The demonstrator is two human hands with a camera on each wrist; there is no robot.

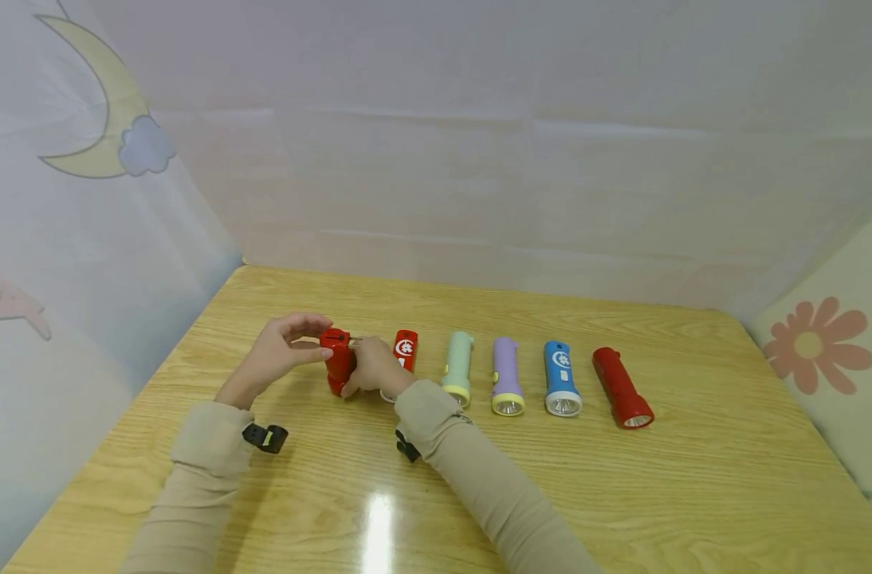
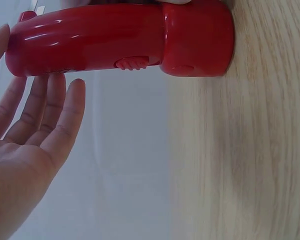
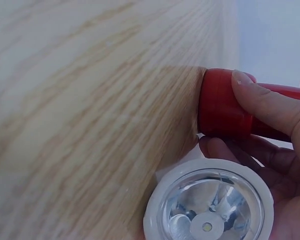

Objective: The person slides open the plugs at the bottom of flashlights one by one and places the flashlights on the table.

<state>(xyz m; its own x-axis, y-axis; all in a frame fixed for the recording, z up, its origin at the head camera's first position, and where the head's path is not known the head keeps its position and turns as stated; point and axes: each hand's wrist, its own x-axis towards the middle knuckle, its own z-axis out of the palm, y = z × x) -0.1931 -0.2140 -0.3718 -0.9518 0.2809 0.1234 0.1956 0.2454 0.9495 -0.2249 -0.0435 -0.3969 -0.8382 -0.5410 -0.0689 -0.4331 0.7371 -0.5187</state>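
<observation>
The right hand (image 1: 375,367) is clamped on a glossy red plastic flashlight (image 1: 339,367), thumb low on its head, which stands face-down on the worktop (image 1: 694,478), presumably for a steady base. At the tail end, the left hand (image 1: 276,355) has its relaxed fingers apart, seemingly lending light support. Just beside the right hand lies a white-rimmed red flashlight (image 1: 406,346); farther to its right, a mint-green flashlight with a yellow rim (image 1: 458,359), a yellow-rimmed purple flashlight (image 1: 505,367), a white-rimmed blue flashlight (image 1: 557,363) and an all-red flashlight (image 1: 617,383) lie spaced, perhaps for easy reach.

held torch (image 1: 339,365) pt. behind r. hand (image 1: 375,365)
</observation>
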